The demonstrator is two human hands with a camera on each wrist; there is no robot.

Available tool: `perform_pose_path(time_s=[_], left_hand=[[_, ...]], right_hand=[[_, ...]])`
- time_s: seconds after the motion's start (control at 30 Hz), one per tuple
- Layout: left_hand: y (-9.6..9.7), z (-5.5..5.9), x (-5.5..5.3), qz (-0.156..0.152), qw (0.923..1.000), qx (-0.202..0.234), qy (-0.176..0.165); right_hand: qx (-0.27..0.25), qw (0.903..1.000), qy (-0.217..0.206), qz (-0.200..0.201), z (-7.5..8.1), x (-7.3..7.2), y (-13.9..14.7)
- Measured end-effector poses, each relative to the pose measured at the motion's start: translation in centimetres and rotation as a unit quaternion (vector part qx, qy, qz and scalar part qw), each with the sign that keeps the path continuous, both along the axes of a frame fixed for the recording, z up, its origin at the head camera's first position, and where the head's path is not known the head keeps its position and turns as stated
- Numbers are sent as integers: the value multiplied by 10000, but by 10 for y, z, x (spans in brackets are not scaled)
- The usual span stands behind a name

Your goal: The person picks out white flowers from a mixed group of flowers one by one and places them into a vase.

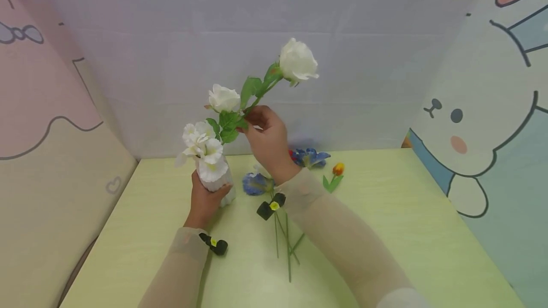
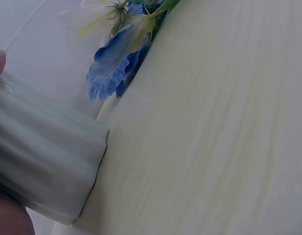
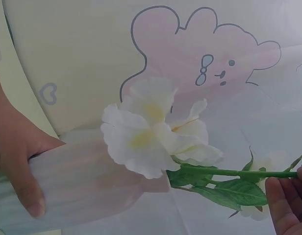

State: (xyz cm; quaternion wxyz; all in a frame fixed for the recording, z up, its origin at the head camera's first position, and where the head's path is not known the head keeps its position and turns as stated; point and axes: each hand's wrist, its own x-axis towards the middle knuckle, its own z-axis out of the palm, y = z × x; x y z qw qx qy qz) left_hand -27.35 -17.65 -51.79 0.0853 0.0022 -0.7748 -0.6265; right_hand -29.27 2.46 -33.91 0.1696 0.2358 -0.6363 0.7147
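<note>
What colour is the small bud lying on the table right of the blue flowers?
Orange-red bud with green leaves, clearest in the head view.

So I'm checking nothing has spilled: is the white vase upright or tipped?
Upright. The white vase stands on the table, gripped by the left hand, its blooms on top.

No readable text, label, brand or number shows in any view. The wall panels (image 1: 492,108) carry only cartoon rabbit drawings, at nine and three o'clock.

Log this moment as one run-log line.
left hand: grips white vase | right hand: pinches white rose stem above vase | table: blue flowers, orange tulip
</note>
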Motion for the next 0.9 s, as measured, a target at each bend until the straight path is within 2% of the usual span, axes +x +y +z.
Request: perform_pose_path(time_s=[0.3,0.47,0.67,0.9], left_hand=[[-4,-16,-6,96,9997,-68,221],[-5,-19,-7,161,9994,-64,289],[-3,-21,-8,243,9990,-120,344],[-3,-20,-8,272,9986,-182,407]], right_hand=[[631,9970,-246,-368,-12,7,-11],[812,9956,-291,-355,-20,7,-17],[1033,9924,-541,-392,-28,8,-22],[1116,9909,-619,-435,-34,7,-30]])
